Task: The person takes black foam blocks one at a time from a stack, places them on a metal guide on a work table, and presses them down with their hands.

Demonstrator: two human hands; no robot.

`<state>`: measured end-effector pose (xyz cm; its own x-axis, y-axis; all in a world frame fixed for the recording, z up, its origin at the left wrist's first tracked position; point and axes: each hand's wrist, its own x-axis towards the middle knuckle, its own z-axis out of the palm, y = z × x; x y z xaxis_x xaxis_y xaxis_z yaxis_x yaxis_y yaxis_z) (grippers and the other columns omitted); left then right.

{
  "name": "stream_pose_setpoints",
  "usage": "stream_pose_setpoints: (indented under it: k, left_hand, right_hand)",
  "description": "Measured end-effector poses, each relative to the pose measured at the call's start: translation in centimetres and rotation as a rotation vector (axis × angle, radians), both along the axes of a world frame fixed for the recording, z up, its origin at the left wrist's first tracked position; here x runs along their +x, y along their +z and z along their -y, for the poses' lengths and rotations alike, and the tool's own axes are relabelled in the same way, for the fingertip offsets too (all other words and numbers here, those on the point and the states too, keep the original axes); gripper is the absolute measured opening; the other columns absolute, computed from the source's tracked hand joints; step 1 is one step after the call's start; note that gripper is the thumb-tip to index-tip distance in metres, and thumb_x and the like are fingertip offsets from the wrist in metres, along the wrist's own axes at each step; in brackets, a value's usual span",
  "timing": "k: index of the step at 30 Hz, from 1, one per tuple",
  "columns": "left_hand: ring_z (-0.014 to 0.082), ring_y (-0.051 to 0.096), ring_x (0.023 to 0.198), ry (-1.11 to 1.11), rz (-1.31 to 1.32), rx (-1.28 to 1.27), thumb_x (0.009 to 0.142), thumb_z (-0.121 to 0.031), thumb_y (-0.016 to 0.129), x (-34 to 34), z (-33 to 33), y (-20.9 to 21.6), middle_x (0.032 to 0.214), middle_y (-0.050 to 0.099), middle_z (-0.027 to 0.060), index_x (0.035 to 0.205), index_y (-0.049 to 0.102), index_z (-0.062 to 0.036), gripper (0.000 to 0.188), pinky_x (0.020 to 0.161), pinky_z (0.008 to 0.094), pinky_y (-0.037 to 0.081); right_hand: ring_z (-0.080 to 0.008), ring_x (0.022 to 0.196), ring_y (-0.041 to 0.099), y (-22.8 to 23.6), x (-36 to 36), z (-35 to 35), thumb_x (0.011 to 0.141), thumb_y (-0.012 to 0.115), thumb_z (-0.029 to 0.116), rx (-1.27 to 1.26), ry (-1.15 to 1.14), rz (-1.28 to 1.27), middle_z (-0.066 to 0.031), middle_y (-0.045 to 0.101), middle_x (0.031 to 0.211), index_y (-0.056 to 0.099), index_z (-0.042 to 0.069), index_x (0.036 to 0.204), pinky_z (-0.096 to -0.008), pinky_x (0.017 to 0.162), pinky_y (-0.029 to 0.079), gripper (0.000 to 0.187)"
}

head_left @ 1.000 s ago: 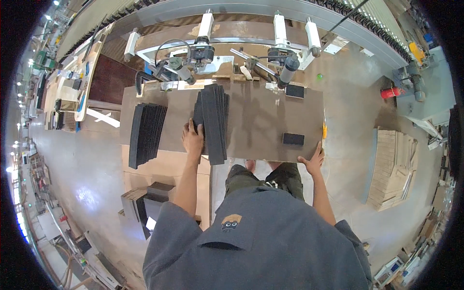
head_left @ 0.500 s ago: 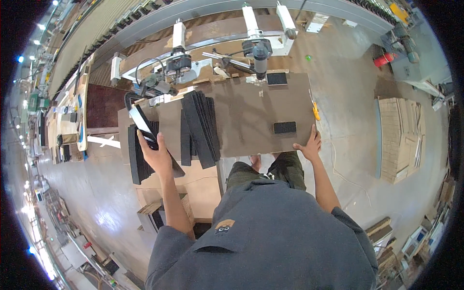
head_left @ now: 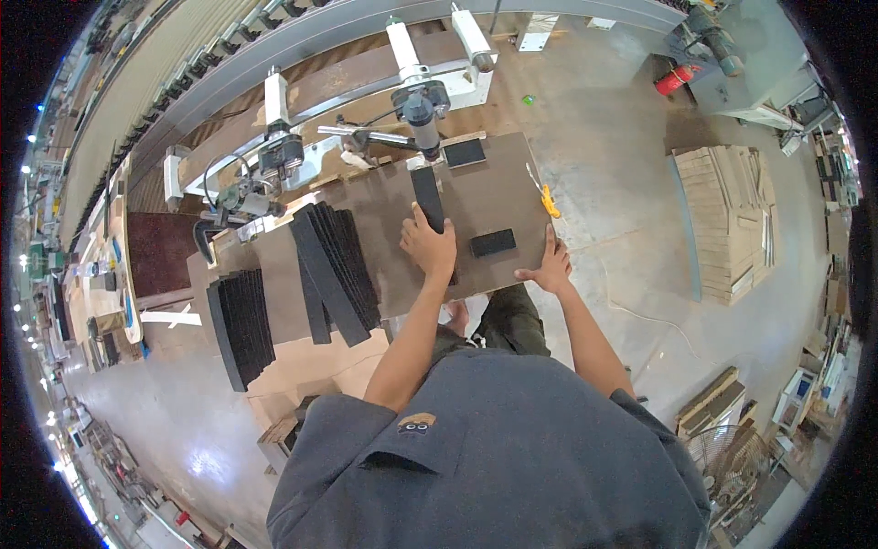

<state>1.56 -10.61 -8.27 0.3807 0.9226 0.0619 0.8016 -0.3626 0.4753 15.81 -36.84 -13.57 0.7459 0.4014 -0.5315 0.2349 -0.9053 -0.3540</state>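
A long black strip [head_left: 427, 197] lies lengthwise away from me on the brown tabletop [head_left: 384, 215]. My left hand [head_left: 431, 245] is closed over its near part, hiding some of it. At the front right corner of the tabletop, my right hand [head_left: 551, 267] rests against the edge with thumb and fingers spread, holding nothing. Between the hands lies a short black block [head_left: 494, 242]. A second small black block [head_left: 465, 153] sits near the back edge, beneath the machine. Left of my left hand, several black strips [head_left: 338, 270] are fanned in a pile, and another stack [head_left: 240, 320] overhangs the front edge.
Beyond the tabletop stands a machine with white cylinders and a dark motor head [head_left: 422, 114]. A yellow-handled tool [head_left: 549, 201] hangs at the right edge. Stacked boards [head_left: 727, 224] stand on the floor to the right, and a red extinguisher [head_left: 675, 80] is farther back.
My left hand has carried a black strip from the left stack rightward to mid-table and laid it flat. My right hand stays at the corner. The view has shifted right.
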Motion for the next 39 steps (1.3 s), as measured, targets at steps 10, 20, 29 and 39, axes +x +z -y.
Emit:
stream_pose_setpoints:
  k: [10,20,29,39]
  left_hand:
    - [0.0489,0.06,0.134,-0.19,0.214,0.063,0.1,-0.048,0.08,2.4,-1.5,-6.1,0.145,0.062,0.0342,0.165,0.051,-0.0049,0.084,0.113,0.052,0.051]
    - [0.0394,0.058,0.119,-0.542,0.144,-0.223,0.091,-0.046,0.087,-6.6,0.9,-4.8,0.163,0.06,0.014,0.171,0.043,-0.0064,0.1,0.11,0.0525,0.045]
    - [0.0394,0.057,0.121,-0.644,-0.031,0.024,0.102,-0.05,0.073,-6.2,1.7,-5.8,0.179,0.041,0.0142,0.166,0.051,-0.0116,0.078,0.109,0.0546,0.044]
    - [0.0363,0.059,0.117,-0.669,-0.083,0.098,0.106,-0.055,0.063,-5.9,1.6,-4.5,0.176,0.044,0.018,0.162,0.058,-0.0148,0.069,0.104,0.0508,0.047]
  right_hand:
    - [-0.055,0.159,0.03,0.1,-0.3,-0.4,0.062,0.104,0.058,0.011,0.0,0.025,-0.0301,0.019,0.178,-0.008,0.036,0.18,-0.0705,0.125,0.029,0.165]
    - [-0.0561,0.157,0.031,-0.4,-0.3,-0.1,0.061,0.105,0.056,0.029,-0.014,0.035,-0.0317,0.018,0.176,-0.007,0.037,0.18,-0.0729,0.123,0.03,0.165]
    - [-0.0578,0.155,0.032,-0.2,-0.6,-0.1,0.061,0.105,0.059,0.053,-0.028,0.048,-0.0351,0.021,0.174,-0.005,0.038,0.18,-0.0742,0.12,0.03,0.164]
    - [-0.058,0.154,0.032,0.4,-0.5,-0.3,0.062,0.105,0.058,0.046,-0.017,0.035,-0.0352,0.02,0.173,-0.006,0.035,0.181,-0.0763,0.118,0.031,0.164]
